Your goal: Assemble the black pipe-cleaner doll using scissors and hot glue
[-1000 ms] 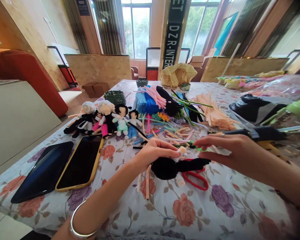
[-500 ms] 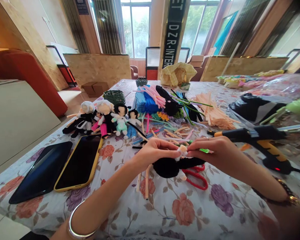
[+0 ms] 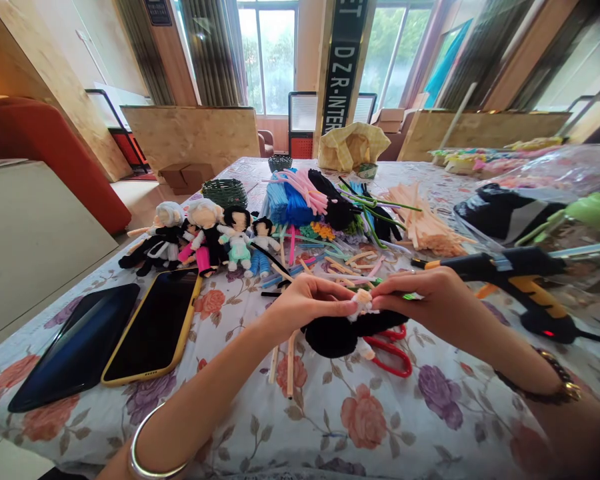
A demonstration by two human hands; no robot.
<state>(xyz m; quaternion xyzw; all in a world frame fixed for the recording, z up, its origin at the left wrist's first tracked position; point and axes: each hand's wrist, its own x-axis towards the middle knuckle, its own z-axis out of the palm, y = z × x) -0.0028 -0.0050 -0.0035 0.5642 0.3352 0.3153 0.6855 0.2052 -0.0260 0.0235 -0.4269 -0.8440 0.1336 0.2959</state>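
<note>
My left hand point(image 3: 317, 300) pinches the left side of a small white and peach fuzzy piece point(image 3: 363, 301). From the other side, the fingertips of my right hand point(image 3: 420, 290) close on the same piece. Just below it hangs or lies a black fuzzy doll part point(image 3: 333, 335), with a black length reaching right and a small pale end near the scissors. Red-handled scissors point(image 3: 397, 363) lie on the flowered cloth under my right hand. Part of a bright green item shows behind my right fingers.
Several fuzzy dolls point(image 3: 207, 230) sit at the left, behind a yellow-cased phone point(image 3: 153, 333) and a dark tablet point(image 3: 77, 343). Bundles of fuzzy stems point(image 3: 300, 200) lie beyond my hands. A glue gun point(image 3: 520, 273) with a red light rests at the right.
The whole view has shifted slightly, so things sit a little further left. My right hand's fingers are slightly more bent over the small piece; both hands keep hold of it.
</note>
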